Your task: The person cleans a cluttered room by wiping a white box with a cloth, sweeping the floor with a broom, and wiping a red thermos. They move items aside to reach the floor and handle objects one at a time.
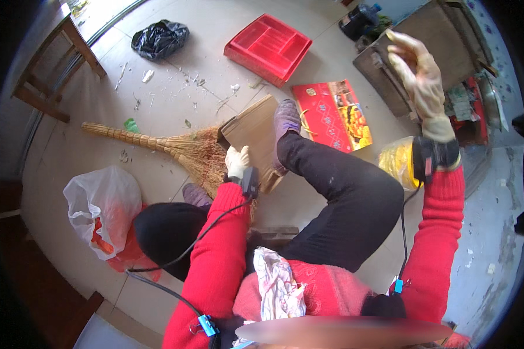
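My left hand (237, 162), in a pale glove, is closed at the left edge of a flattened brown cardboard piece (255, 131). Its fingertips are partly hidden. A straw broom (187, 150) lies on the floor to the left, its bristles against the cardboard. One purple shoe (287, 118) is at the cardboard's right edge. My right hand (419, 83), also gloved, is raised on the right with bent fingers apart and nothing in it. Below it are a brown case (415, 56) and a yellow tub (395, 161) with clear plastic around it.
A red compartment tray (268, 48) and a printed red gift bag (329, 115) lie ahead. Floor debris (196, 80) is scattered near a black plastic bag (160, 39). At left are a wooden stool (56, 65) and a white plastic bag (105, 205). Cables run along both sleeves.
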`<state>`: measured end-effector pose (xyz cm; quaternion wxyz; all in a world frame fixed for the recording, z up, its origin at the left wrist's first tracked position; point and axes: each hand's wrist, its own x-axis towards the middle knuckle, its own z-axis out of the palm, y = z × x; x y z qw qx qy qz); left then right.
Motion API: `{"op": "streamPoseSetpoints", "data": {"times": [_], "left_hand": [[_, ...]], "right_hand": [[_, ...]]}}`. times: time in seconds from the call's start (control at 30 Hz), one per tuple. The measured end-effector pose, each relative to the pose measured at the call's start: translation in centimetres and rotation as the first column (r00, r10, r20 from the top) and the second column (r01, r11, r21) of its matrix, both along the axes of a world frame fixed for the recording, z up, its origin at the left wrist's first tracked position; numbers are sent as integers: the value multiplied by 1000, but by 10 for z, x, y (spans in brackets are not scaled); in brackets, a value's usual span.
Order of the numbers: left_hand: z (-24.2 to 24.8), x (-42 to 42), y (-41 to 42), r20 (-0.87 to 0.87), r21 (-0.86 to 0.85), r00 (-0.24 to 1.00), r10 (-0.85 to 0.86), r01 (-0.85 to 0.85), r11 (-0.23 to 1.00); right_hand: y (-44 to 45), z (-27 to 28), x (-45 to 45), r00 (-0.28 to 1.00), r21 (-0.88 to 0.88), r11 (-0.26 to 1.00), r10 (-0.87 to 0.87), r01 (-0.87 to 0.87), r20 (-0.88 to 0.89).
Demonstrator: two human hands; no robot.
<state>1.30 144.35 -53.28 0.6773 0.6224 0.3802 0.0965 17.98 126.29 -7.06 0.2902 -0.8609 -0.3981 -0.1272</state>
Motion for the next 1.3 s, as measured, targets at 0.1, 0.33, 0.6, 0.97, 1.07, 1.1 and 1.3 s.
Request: {"op": "streamPoseSetpoints", "data": {"times": [0.1, 0.33, 0.6, 0.97, 1.07, 1.1, 1.3], "left_hand": [[-1, 3, -2, -39, 95, 999, -9, 12, 995], [4, 30, -26, -20, 58, 1000, 18, -17, 998], [57, 29, -17, 179, 561, 984, 13, -113, 820], [-40, 3, 45, -419, 388, 692, -588, 722, 573], [-21, 2, 23, -147, 625, 976, -164, 220, 749], [-2, 7, 6, 20, 644, 997, -69, 40, 764], [72, 50, -35, -459, 684, 775, -435, 620, 383]], "right_hand": [[26, -38, 82, 999, -84, 996, 32, -31, 5], [-52, -115, 97, 977, -155, 975, -179, 160, -119], [-210, -89, -83, 784, -316, 752, -620, 579, -39], [-232, -10, -179, 774, -66, 772, -633, 633, 21], [-206, 4, -142, 863, -72, 860, -500, 505, 79], [-198, 4, -131, 872, -76, 869, -488, 489, 28], [-182, -28, -84, 946, -96, 942, -325, 322, -20]]}}
